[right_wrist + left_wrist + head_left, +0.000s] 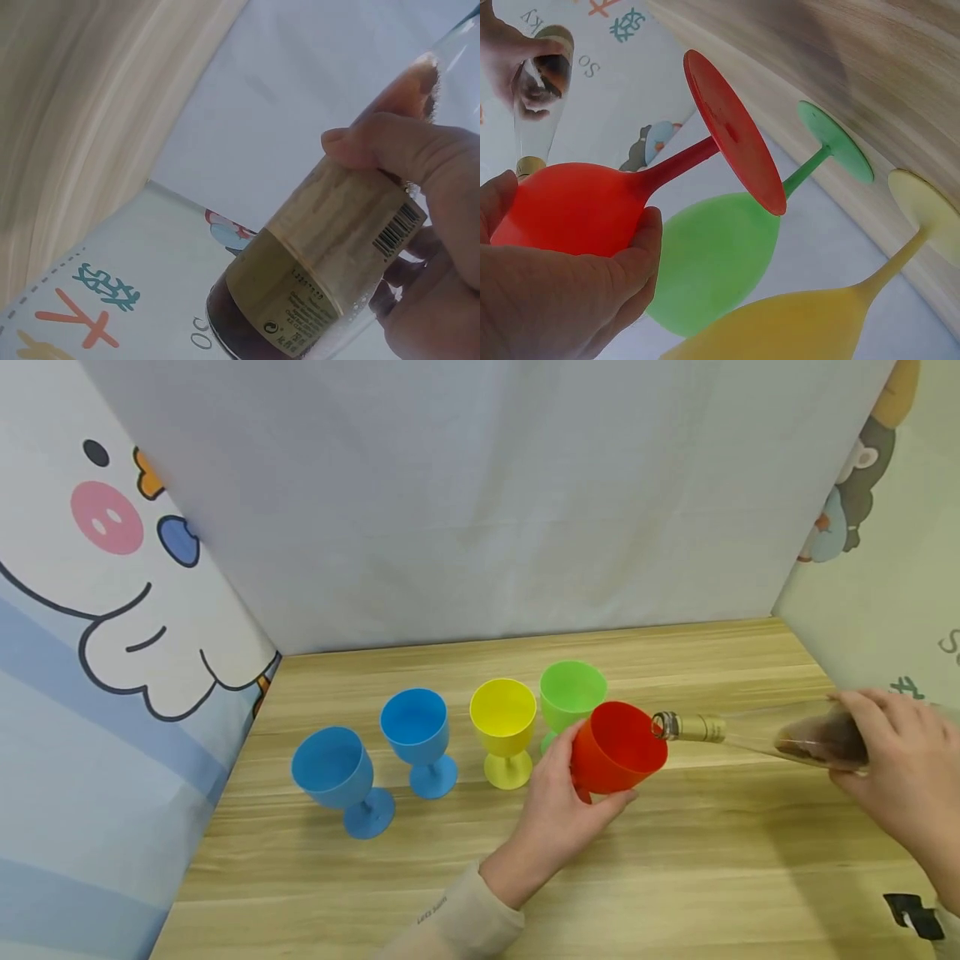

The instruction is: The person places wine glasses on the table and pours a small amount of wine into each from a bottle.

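My left hand (557, 817) grips the bowl of a red plastic goblet (619, 748), tilted toward the right. Its stem and round foot show raised off the table in the left wrist view. My right hand (906, 768) holds a clear glass bottle (757, 728) around its lower body, nearly level, neck pointing left. The bottle mouth is right at the goblet's rim in the head view. Dark liquid lies toward the bottle's base, and a label with a barcode (399, 231) shows in the right wrist view. No liquid shows inside the red bowl.
Behind and left of the red goblet stand a green goblet (572, 692), a yellow goblet (504, 718) and two blue goblets, one further back (416, 727) and one nearer (333, 768). Printed cloth walls enclose the wooden table (637, 893) at the back and sides.
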Demonstrator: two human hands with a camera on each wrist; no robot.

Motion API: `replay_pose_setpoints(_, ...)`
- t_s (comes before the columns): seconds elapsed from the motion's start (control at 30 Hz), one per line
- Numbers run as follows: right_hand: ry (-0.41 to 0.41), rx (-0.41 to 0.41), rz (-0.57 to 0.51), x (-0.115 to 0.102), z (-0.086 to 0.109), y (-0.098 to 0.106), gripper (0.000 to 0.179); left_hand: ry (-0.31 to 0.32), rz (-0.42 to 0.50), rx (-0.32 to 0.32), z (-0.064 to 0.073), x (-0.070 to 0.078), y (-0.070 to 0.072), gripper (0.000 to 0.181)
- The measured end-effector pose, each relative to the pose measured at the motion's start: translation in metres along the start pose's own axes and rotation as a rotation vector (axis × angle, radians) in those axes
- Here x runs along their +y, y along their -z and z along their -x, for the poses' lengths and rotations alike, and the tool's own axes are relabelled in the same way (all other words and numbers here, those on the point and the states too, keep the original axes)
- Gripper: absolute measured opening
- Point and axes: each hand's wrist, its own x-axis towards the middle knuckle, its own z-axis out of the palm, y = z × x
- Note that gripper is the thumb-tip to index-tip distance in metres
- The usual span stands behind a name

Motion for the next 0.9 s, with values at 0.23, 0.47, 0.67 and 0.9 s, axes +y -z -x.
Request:
replay_pose_setpoints(0.23,0.041,0.030,-0.036,0.002,-0.006,0.005,0.110,-0.007,-0.007,0.000,0.001,0.000,0.001,0.083)
replay_pose_setpoints(0.47,0.079,0.046,-0.031,0.003,-0.010,0.008,0.112,0.000,-0.021,-0.004,0.002,0.000,0.002,0.082)
replay_pose_setpoints(0.67,0.100,0.062,-0.052,0.003,-0.011,0.008,0.111,-0.003,-0.047,-0.004,0.003,0.000,0.003,0.081)
replay_pose_setpoints(0.9,0.106,0.073,-0.074,0.004,-0.010,0.007,0.111,-0.002,-0.067,-0.013,0.005,0.002,0.007,0.080)
